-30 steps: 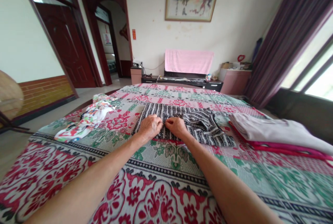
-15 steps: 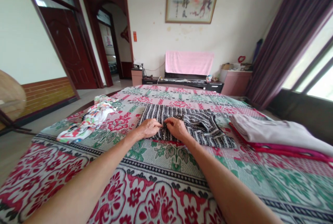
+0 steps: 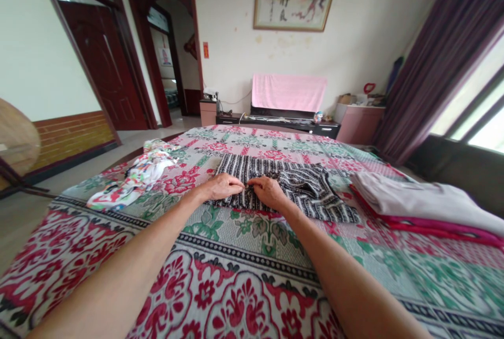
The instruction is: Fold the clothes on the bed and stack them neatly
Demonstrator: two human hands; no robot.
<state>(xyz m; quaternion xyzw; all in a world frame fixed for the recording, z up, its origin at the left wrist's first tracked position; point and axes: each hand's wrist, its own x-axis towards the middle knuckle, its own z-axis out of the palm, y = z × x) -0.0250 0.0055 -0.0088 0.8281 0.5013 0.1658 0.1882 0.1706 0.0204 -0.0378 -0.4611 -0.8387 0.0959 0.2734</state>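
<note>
From where I stand, the wide cover with red, green and white flower patterns (image 3: 205, 229) bears all the clothes. In its middle lies the black-and-white striped knitted garment (image 3: 295, 186), flat at its left part and rumpled at its right. To the right is a neat pile, a light grey folded garment (image 3: 425, 198) upon red and magenta folded cloths (image 3: 437, 226); to the left lies a crumpled white cloth with many-coloured print (image 3: 137, 179). By the far wall, a pink cabinet (image 3: 360, 124) carries small items on its top. Both bare forearms reach in from the lower corners, converging. The left hand (image 3: 224, 187) keeps its fingers together, pointing inward; the right hand (image 3: 266, 192) is curled, knuckles upward. Their fingertips nearly meet upon the striped garment, but whether they pinch the knit I cannot tell.
</note>
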